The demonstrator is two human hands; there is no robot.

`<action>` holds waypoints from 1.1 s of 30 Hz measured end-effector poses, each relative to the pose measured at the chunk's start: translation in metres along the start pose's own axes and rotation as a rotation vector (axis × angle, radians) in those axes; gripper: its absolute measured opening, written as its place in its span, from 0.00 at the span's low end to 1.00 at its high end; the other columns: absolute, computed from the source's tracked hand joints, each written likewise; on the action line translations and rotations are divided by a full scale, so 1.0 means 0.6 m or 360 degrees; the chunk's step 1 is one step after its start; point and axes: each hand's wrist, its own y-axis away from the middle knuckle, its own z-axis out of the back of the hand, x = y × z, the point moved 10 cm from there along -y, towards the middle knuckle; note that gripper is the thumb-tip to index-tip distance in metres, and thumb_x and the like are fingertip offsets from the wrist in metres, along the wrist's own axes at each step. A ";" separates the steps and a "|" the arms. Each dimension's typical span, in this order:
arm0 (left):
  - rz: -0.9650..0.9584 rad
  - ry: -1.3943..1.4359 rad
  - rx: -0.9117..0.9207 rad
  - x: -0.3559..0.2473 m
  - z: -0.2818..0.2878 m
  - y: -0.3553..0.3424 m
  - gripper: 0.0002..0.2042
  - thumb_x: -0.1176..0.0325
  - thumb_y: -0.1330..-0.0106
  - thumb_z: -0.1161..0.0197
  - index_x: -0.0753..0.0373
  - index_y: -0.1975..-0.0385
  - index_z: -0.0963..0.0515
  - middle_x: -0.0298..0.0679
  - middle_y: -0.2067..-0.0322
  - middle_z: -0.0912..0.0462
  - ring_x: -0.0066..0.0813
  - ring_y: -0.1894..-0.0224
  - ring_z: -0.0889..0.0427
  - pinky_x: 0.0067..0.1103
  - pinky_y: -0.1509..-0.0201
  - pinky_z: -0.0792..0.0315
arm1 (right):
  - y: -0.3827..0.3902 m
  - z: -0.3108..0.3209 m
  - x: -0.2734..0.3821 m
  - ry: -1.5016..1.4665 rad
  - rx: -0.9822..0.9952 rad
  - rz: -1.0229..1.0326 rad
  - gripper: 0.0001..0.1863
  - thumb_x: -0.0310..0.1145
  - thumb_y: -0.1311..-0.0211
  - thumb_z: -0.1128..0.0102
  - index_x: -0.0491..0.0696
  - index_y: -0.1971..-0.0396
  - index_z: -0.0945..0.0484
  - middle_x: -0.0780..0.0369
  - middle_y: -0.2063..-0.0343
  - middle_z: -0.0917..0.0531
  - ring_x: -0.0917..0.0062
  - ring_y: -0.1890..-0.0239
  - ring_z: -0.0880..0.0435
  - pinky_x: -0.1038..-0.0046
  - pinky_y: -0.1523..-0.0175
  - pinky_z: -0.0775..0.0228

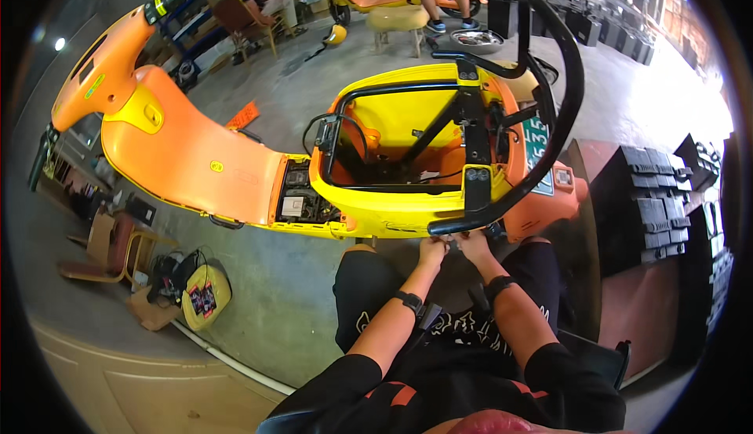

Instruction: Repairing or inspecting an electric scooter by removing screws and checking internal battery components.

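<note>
An orange and yellow electric scooter [196, 152] stands across in front of me, its handlebar end at the left. Its seat is off, so the yellow body compartment [400, 120] lies open from above, with black frame bars and cables inside. Just below the near edge of the rear body, my left hand [434, 250] and my right hand [472, 246] are close together with fingers bent inward. Both look closed on something small at the scooter's underside, which I cannot make out. Above my right hand curves the black tubular rear rail [576, 81].
Black battery boxes [655, 199] are stacked at the right. Left of me are a chair [118, 254] and a yellow seat [206, 297] with small parts on it. Farther back are a metal tray [477, 39], a stool [394, 22], another scooter and two people.
</note>
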 end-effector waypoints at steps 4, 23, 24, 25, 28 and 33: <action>0.0244 0.0108 -0.0053 0.025 -0.039 0.011 0.00 0.75 0.36 0.42 0.63 0.69 0.26 0.34 0.76 0.23 0.16 0.82 0.33 0.13 0.82 0.40 | 0.002 0.046 -0.039 0.0046 -0.0064 -0.0069 0.12 0.35 0.42 0.41 0.40 0.65 0.24 0.58 0.77 0.19 0.75 0.77 0.21 0.74 0.69 0.30; 0.0227 0.0239 0.0059 0.050 -0.023 -0.003 0.04 0.71 0.33 0.44 0.63 0.68 0.26 0.34 0.76 0.23 0.17 0.84 0.34 0.13 0.84 0.42 | 0.003 0.033 -0.012 -0.0009 -0.0061 0.0108 0.11 0.32 0.45 0.35 0.41 0.68 0.24 0.67 0.81 0.23 0.85 0.82 0.30 0.79 0.77 0.37; 0.0202 0.0269 0.0093 0.045 -0.022 -0.010 0.03 0.72 0.33 0.45 0.63 0.68 0.25 0.34 0.76 0.24 0.17 0.85 0.34 0.13 0.84 0.42 | 0.002 0.033 -0.009 -0.0003 -0.0071 0.0110 0.11 0.32 0.45 0.35 0.41 0.68 0.24 0.67 0.81 0.23 0.85 0.82 0.30 0.79 0.77 0.37; 0.0232 0.0261 0.0063 0.050 -0.018 -0.011 0.03 0.72 0.33 0.45 0.63 0.68 0.25 0.34 0.76 0.24 0.16 0.85 0.34 0.13 0.84 0.42 | 0.002 0.028 -0.010 -0.0097 -0.0028 0.0067 0.11 0.32 0.45 0.35 0.41 0.69 0.23 0.67 0.81 0.24 0.85 0.83 0.30 0.80 0.77 0.36; 0.0288 0.0227 0.0038 0.051 -0.021 -0.008 0.03 0.72 0.33 0.44 0.63 0.68 0.25 0.33 0.76 0.25 0.16 0.84 0.34 0.13 0.84 0.42 | 0.001 0.035 -0.010 -0.0151 -0.0042 0.0036 0.10 0.32 0.45 0.35 0.41 0.70 0.23 0.67 0.81 0.24 0.85 0.83 0.30 0.80 0.76 0.35; 0.0317 0.0184 0.0043 0.036 -0.033 0.007 0.04 0.72 0.33 0.44 0.61 0.71 0.25 0.31 0.78 0.27 0.15 0.85 0.35 0.13 0.83 0.43 | 0.009 0.034 -0.023 -0.0129 -0.0002 -0.0089 0.11 0.31 0.44 0.37 0.39 0.68 0.23 0.63 0.79 0.22 0.83 0.80 0.26 0.79 0.74 0.32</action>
